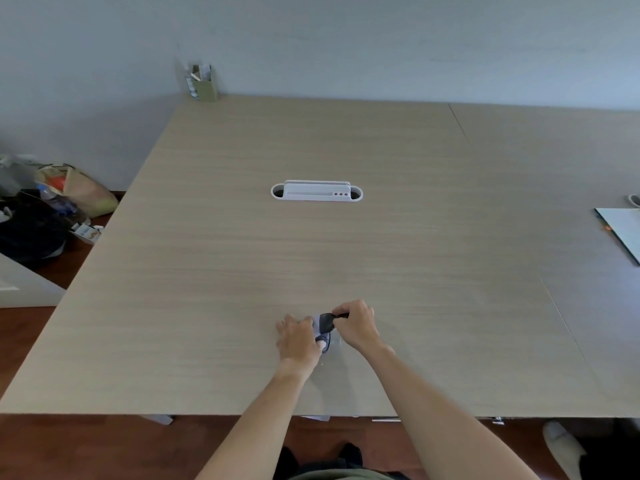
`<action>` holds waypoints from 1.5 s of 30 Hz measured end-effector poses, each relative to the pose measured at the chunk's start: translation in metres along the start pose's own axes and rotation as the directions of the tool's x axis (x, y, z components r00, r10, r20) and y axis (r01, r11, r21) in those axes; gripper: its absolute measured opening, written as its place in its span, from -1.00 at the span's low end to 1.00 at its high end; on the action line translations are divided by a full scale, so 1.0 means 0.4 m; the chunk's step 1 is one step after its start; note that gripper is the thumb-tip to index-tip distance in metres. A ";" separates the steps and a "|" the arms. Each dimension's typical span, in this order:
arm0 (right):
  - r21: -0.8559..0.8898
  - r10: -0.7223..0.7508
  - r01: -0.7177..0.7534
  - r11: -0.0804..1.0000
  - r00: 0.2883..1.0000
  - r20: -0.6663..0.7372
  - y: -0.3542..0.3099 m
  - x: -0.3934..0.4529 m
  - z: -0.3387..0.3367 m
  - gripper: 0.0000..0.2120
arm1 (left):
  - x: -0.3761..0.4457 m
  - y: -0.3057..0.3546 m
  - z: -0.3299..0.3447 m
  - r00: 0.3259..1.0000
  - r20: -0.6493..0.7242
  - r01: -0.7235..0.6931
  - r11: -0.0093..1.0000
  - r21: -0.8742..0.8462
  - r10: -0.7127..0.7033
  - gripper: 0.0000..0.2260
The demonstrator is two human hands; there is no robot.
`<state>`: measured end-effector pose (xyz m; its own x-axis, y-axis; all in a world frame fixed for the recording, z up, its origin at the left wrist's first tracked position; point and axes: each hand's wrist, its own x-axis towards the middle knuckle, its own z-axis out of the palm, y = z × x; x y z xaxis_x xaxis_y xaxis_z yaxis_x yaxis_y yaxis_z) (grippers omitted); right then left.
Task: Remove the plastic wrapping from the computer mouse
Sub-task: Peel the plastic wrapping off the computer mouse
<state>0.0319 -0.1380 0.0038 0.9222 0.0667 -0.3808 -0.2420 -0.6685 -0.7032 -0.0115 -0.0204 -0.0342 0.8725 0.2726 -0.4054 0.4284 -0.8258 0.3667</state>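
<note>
Mid-unwrapping, the left hand (299, 337) pins the plastic wrapping (327, 344) near; the right hand (356, 323) pinches the computer mouse (326, 322), which probably next slides out toward the far side.

Evenly and softly lit, moderately bright, with a cool, slightly grey cast; no single light source in view. Only faint, diffuse shadows on the table (381, 237), a soft one just under the left hand (299, 339) and right hand (356, 325). No hard glare; a weak sheen on the clear plastic wrapping (334, 344) near the wrists. Strong wide-angle bending at the edges: table sides splayed outward, forearms stretched at the near edge. Soft overall, with fine detail smeared, most at the far left clutter (52, 209).
</note>
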 end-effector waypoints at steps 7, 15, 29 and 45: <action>-0.002 0.031 -0.031 1.000 0.999 -0.029 0.001 0.002 -0.005 -0.81 | 0.009 -0.019 -0.005 0.998 0.028 -0.056 0.998 -0.021 0.057 -0.66; -0.024 0.011 -0.011 1.000 0.999 -0.034 0.024 0.011 -0.004 -0.71 | 0.003 -0.048 0.006 0.994 0.021 -0.106 0.992 -0.066 0.107 -0.21; -0.017 -0.047 0.048 0.999 0.998 0.048 -0.013 -0.006 0.019 -0.74 | 0.004 -0.066 -0.040 0.978 0.123 -0.159 0.983 -0.090 0.170 0.11; -0.077 -0.066 0.066 0.995 0.998 0.009 -0.024 0.022 0.034 -0.87 | -0.016 -0.030 -0.016 1.000 -0.011 -0.012 0.989 -0.151 0.010 -0.06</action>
<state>0.0383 -0.1208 -0.0012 0.9335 0.1171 -0.3390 -0.1564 -0.7177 -0.6786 -0.0209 -0.0091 -0.0306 0.8793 0.2695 -0.3928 0.4488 -0.7451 0.4934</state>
